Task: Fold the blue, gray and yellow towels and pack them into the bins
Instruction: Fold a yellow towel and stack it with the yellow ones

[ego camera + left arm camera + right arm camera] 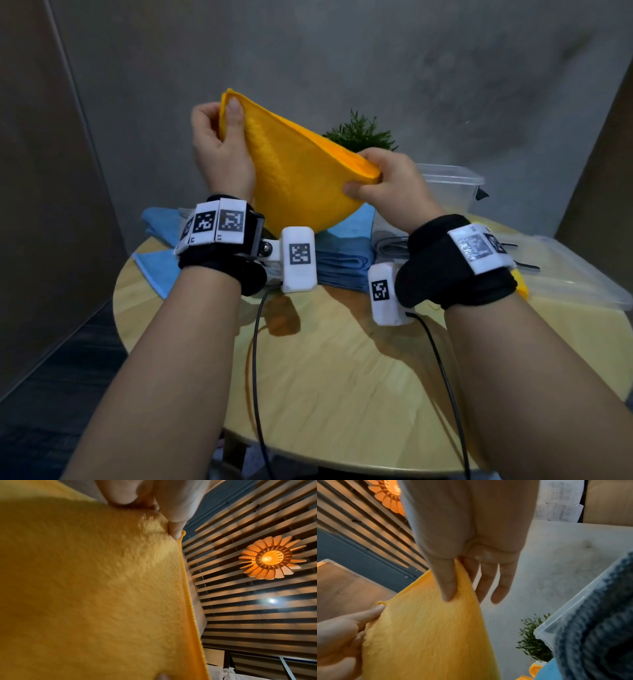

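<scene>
Yellow towel (294, 171) held up in the air above the table (342, 359), doubled over and sagging in a soft curve between two grips. Left hand (219, 150) higher, pinching one top corner with the thumb on the near face and the other fingers curled behind; right hand (390, 186) lower, pinching the opposite corner between thumb and forefinger, the remaining fingers (500, 582) hanging loose and straight in the right wrist view. Fuzzy, thin cloth, judging by the nap in the left wrist view: light, limp, no stiffness of its own, bound to droop wherever unsupported. Not slippery, not fragile; a light pinch enough. Best taken at the corners or along the stitched hem (188, 601), both layers caught together so the fold stays lined up. Below and behind, blue towels (342, 260) and a gray towel (390, 240) lying on the table. Clear plastic bins at the right: one (455, 185) at the back near a small green plant (359, 132), another (582, 274) nearer the edge, contents hard to make out. Folding of this towel apparently under way, not yet packed.
</scene>
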### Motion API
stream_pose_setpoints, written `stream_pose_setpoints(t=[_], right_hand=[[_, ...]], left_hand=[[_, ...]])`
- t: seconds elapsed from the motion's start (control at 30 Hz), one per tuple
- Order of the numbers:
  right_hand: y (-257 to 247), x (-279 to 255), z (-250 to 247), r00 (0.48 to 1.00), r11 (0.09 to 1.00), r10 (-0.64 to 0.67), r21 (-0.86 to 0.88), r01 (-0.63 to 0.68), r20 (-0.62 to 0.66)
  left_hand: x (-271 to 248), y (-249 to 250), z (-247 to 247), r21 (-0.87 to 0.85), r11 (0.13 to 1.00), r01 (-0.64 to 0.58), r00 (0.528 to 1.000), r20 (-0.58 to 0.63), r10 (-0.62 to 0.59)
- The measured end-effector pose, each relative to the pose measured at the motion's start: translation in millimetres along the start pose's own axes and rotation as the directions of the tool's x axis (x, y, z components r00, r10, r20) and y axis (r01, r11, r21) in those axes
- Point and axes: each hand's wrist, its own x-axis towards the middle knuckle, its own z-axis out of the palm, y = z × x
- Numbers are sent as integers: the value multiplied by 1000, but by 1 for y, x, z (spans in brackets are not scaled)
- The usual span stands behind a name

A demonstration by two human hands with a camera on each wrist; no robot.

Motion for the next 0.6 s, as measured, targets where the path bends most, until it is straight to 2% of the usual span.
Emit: stream_pose_setpoints(t=[0.1, 0.23, 0.3, 0.37, 0.43, 0.47, 0.53, 0.6], right_hand=[[2, 3, -6, 979, 991, -6, 128, 33, -204], [-5, 5, -18, 912, 951, -57, 256, 173, -405], [-8, 4, -21, 870, 934, -105, 254, 253, -483], [-10, 3, -22, 830, 938, -169, 173, 301, -531], [-10, 3, -22, 822, 949, -189, 115, 294, -538], [-8, 3, -22, 836, 955, -165, 125, 267, -524], [-6, 3, -23, 886, 953, -30, 254, 165, -463], [-2, 3, -28, 934, 880, 155, 475, 18, -323]], left_hand=[[-1, 3, -1, 42, 998, -47, 999, 8, 46], [-14, 16, 2, 113, 978, -174, 984, 57, 169], [-21, 23, 4, 140, 963, -228, 972, 91, 217], [-22, 26, 6, 128, 959, -252, 965, 105, 239], [-18, 23, 6, 113, 968, -225, 970, 116, 212], [-15, 21, 6, 108, 978, -177, 978, 132, 162], [-10, 16, 7, 151, 986, -67, 984, 176, 40], [-7, 7, 8, 203, 978, 55, 978, 188, -94]])
